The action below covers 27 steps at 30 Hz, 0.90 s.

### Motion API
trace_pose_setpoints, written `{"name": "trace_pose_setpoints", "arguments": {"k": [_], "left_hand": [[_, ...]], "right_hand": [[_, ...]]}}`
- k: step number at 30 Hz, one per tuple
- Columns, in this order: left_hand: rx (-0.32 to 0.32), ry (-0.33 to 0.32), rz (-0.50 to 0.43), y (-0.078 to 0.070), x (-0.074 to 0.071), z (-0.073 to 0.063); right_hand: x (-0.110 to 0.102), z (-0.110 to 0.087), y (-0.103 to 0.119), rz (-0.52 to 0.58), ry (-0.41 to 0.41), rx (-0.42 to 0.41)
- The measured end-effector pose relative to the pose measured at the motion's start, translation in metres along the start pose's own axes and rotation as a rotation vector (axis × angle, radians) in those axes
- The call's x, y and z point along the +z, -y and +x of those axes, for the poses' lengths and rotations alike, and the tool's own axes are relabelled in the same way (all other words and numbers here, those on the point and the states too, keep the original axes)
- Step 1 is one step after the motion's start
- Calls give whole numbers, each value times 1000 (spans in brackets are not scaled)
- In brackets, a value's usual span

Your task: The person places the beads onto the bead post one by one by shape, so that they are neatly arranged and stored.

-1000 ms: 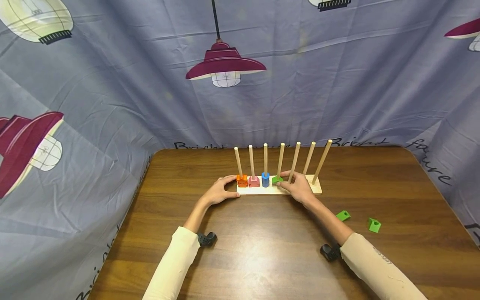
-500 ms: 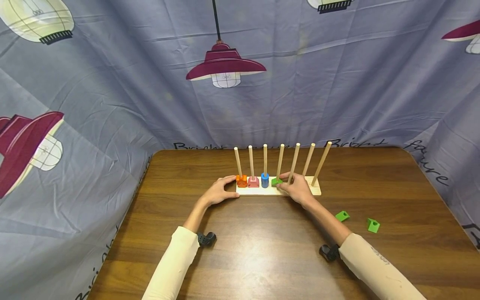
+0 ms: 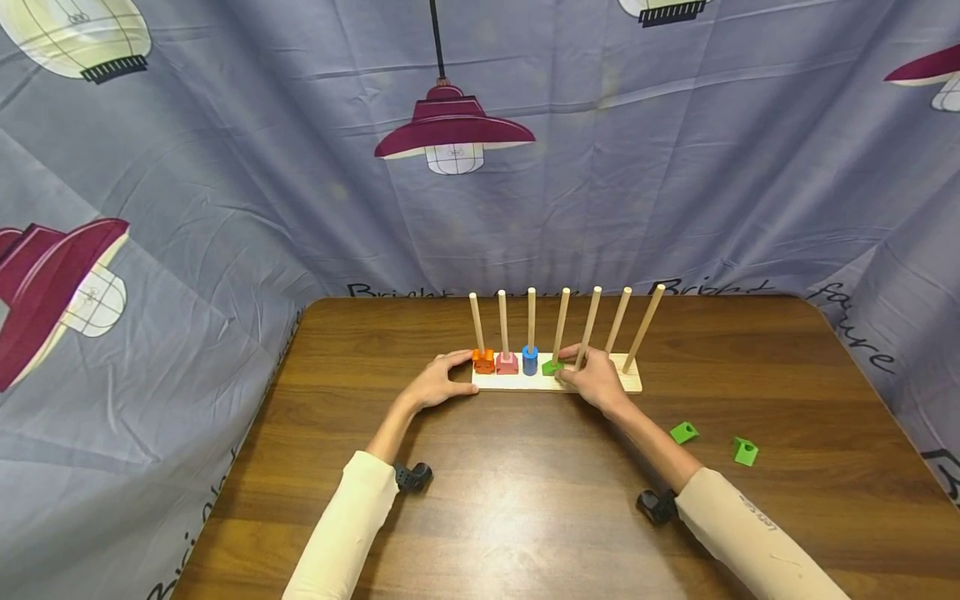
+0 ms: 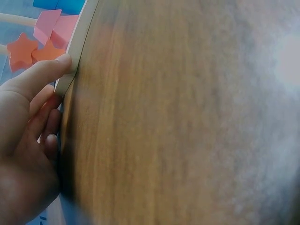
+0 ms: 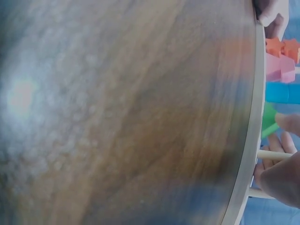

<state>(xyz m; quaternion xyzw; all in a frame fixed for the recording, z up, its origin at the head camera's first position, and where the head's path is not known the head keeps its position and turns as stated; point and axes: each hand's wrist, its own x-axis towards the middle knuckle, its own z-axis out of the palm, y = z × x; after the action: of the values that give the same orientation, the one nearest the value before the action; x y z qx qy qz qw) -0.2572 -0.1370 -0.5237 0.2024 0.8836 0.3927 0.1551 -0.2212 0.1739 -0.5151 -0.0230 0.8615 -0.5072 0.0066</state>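
Observation:
A pale wooden peg board [image 3: 517,382] with a row of several upright pegs stands toward the back of the table. My left hand [image 3: 432,385] grips its left end, thumb at the front edge. Orange star-shaped blocks [image 4: 22,50] sit on the leftmost peg, a pink block [image 3: 507,365] on the second and a blue cylinder [image 3: 530,363] on the third. A green block [image 3: 551,367] is on the fourth peg, low at the base. My right hand [image 3: 600,382] pinches this green block between thumb and fingers, its wrist partly over the board's bare pegs.
Two loose green blocks with holes, one nearer [image 3: 684,432] and one farther right [image 3: 746,451], lie on the brown wooden table [image 3: 480,500] beside my right forearm. A grey-blue curtain [image 3: 300,167] with printed lamps hangs behind and at the sides.
The green block under my right hand has turned slightly on its peg and sits a little lower. My left hand stays at the board's end.

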Motion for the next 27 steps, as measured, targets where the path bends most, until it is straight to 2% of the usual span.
{"name": "trace_pose_setpoints", "arguments": {"k": [4,8,11,15,17,20,24,27], "left_hand": [[1,3,-6,-1,0,0],[0,-2,-12,-1,1,-1],[-1,-4,-15,0,1,-1],[1,-2,-18,-1,1,-1],[1,2,-18,-1,1,0],[-3,0,-18,-1,1,0],[-10,-7,-18,0,1,0],[-7,-5,-17,1,2,0]], "right_hand": [[-3,-3,2,36,31,14],[-12,-11,4,100,97,12],[-26,-22,5,132,133,-23],[-54,-44,8,109,131,-122],[-72,-57,7,68,124,-184],[-101,-76,1,-75,106,-235],[-135,-101,-13,-264,91,-185],[-153,-114,-27,-322,103,-117]]}}
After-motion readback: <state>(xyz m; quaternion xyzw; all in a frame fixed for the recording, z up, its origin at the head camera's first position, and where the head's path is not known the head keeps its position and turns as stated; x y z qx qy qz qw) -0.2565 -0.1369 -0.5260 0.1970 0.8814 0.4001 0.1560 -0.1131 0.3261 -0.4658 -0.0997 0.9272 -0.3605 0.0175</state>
